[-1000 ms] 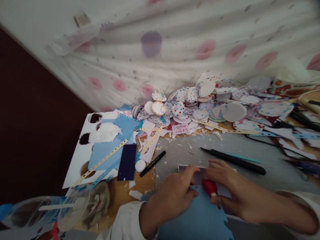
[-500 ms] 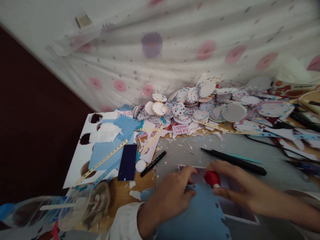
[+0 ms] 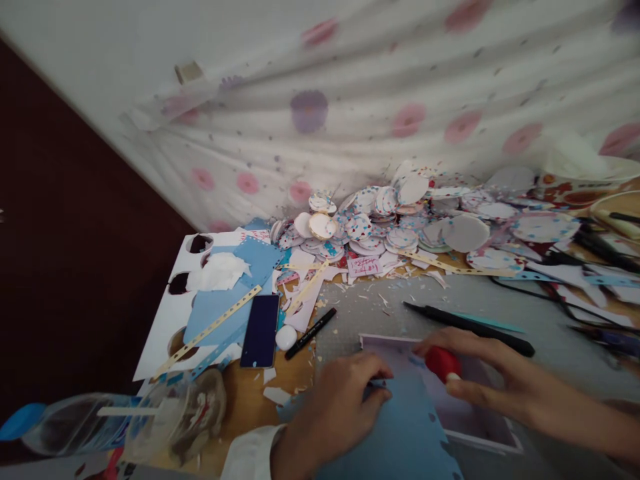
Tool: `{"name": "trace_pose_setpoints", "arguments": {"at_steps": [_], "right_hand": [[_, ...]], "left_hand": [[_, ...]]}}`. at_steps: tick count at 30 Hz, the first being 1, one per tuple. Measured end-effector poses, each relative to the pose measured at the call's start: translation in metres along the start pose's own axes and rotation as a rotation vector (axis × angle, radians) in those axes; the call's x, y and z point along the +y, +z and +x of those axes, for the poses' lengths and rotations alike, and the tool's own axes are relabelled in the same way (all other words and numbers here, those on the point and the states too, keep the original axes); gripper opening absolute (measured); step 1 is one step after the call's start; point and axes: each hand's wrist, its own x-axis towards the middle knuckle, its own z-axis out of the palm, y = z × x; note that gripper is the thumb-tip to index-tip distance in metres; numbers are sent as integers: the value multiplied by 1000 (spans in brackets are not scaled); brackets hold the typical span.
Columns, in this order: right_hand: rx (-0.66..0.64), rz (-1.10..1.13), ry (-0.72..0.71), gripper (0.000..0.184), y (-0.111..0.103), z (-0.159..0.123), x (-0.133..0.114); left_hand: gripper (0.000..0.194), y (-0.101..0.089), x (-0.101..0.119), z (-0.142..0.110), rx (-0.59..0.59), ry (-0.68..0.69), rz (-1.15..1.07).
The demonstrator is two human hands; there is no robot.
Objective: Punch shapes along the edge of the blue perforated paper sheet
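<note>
A light blue paper sheet (image 3: 405, 427) lies in front of me, with small notches and holes along its right edge. My left hand (image 3: 345, 400) rests at its upper left corner, thumb and fingers closed on the sheet. In my right hand (image 3: 487, 380) is a small red paper punch (image 3: 443, 363) with a white part, gripped between thumb and fingers. It is held just right of the sheet, apart from its edge. Below the punch lies a shallow pale tray (image 3: 483, 417) with a raised white rim, partly covered by the sheet and my right hand.
Many round paper discs (image 3: 360, 227) are heaped along the curtain. A black tweezer-like tool (image 3: 470, 327) lies beyond my right hand. Left are a black marker (image 3: 311, 333), a white cap (image 3: 286, 338), a phone (image 3: 260, 331), a plastic cup (image 3: 155, 420) and a bottle (image 3: 75, 423).
My right hand has moved right with the red punch, away from the sheet's edge. More of the tray shows. My left hand stays on the sheet; the view has shifted slightly.
</note>
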Motion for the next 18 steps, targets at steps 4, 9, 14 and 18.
{"name": "trace_pose_setpoints", "arguments": {"at_steps": [4, 9, 14, 18], "right_hand": [[-201, 41, -53, 50, 0, -9, -9], [-44, -41, -28, 49, -1, -20, -1], [222, 65, 179, 55, -15, -54, 44], [377, 329, 319, 45, -6, -93, 78]], "left_hand": [[18, 6, 7, -1, 24, 22, -19], [22, -3, 6, -6, 32, -5, 33], [16, -24, -18, -25, 212, -112, -26], [21, -15, -30, -33, 325, -87, -336]]}}
